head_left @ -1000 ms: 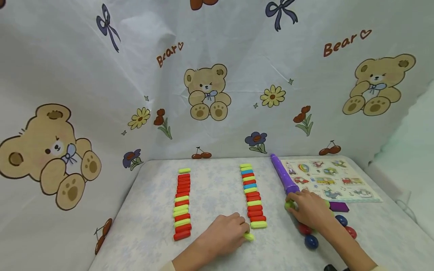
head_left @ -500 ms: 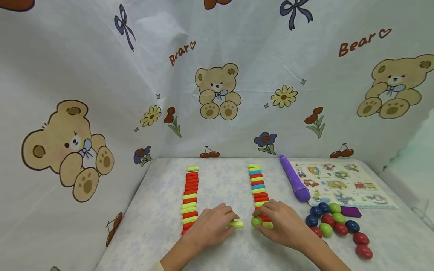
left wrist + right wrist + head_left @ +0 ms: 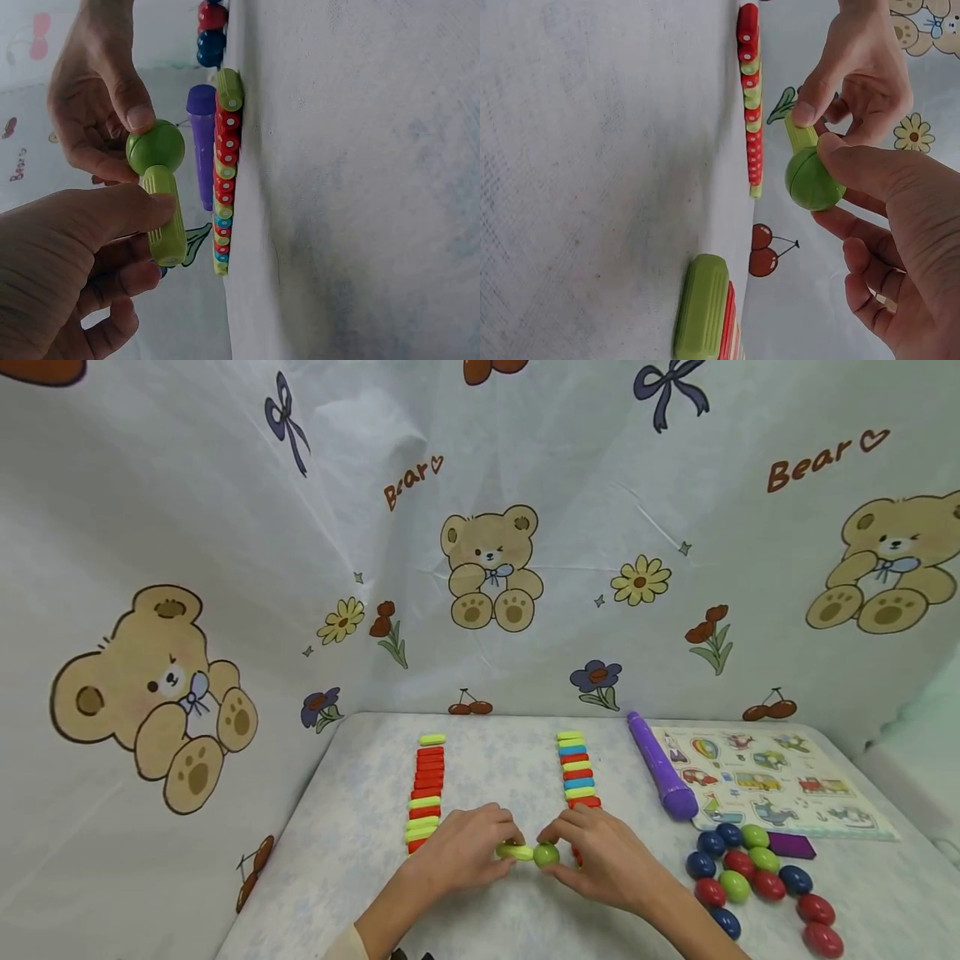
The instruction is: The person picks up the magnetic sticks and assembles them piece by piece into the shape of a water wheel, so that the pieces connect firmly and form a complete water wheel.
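My left hand (image 3: 467, 850) pinches a ribbed yellow-green rod (image 3: 168, 232) between thumb and fingers. Facing it, my right hand (image 3: 600, 860) holds a green ball (image 3: 547, 855) by thumb and fingertips. In both wrist views the ball sits right at the rod's end, held above the table. A left row (image 3: 430, 768) of red and yellow-green rods lies past the left hand. Another row (image 3: 576, 768), with blue rods among the red and yellow-green, runs behind the right hand, which hides its near part. Rod ends in the left wrist view show pale round dots.
Several blue, red and green balls (image 3: 768, 885) cluster at the right of the table. Behind them are a purple block (image 3: 792, 846), a picture board (image 3: 780, 781) and a purple toy microphone (image 3: 663, 768). A bear-print cloth (image 3: 570, 543) hangs behind.
My right hand took a green ball from the cluster at the right and carried it left to the rod. My left hand lifted the rod from the near end of the right row.
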`<state>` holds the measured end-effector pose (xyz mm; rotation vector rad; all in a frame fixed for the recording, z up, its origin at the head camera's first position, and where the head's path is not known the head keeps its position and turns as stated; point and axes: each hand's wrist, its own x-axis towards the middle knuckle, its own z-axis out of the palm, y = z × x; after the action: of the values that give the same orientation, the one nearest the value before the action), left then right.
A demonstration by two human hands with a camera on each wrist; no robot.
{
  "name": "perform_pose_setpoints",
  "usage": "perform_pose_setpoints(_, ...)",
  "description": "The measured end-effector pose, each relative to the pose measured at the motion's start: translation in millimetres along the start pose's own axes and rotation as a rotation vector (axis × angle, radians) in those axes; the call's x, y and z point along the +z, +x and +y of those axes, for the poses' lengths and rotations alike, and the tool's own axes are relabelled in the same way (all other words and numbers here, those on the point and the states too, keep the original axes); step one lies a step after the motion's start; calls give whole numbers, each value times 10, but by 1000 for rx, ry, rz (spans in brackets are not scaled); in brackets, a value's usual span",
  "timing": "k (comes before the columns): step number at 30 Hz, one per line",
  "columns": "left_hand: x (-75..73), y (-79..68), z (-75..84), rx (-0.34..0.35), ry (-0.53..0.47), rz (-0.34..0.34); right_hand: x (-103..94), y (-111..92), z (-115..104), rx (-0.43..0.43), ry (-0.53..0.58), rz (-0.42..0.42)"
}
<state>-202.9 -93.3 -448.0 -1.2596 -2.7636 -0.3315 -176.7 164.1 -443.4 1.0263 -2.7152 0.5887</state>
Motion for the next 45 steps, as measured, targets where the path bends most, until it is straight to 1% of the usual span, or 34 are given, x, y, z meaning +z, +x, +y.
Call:
perform_pose_setpoints(4,16,17,-35,-15,-29,-31,-24,-36,64,11,2,-23)
perform_pose_setpoints(6,31,17,-45,-12,-26,-41,-55,-84,125,41,-2,-50)
perform_pose_setpoints(10,68,4,-67,-3,-13,-74,-107,-248,278,102,-46,-103)
perform_pose_setpoints(15,91,-6,-100,10,-8,-119,-107,-429,429,159,-82,-185)
perform_pose_setpoints(18,80,-28,-112,31,-9,-141,-70,-483,446,155,-93,-199)
perform_pose_setpoints(21,75,-35,-120,55,-12,-154,-26,-500,422,124,-110,-180)
perform_pose_setpoints(25,94,-30,-132,78,-23,-165,26,-450,349,74,-124,-173)
perform_pose_setpoints(30,118,-18,-121,105,-27,-168,74,-351,255,19,-85,-198)
perform_pose_setpoints(35,109,-16,-122,115,-23,-161,85,-150,170,-19,-75,-185)
perform_pose_setpoints(39,103,-24,-121,108,-28,-168,91,3,118,-51,-60,-173)
perform_pose_setpoints(42,100,-27,-124,110,-32,-171,109,75,101,-70,-40,-191)
perform_pose_setpoints(45,98,-33,-134,118,-12,-169,145,120,101,-84,-29,-203)
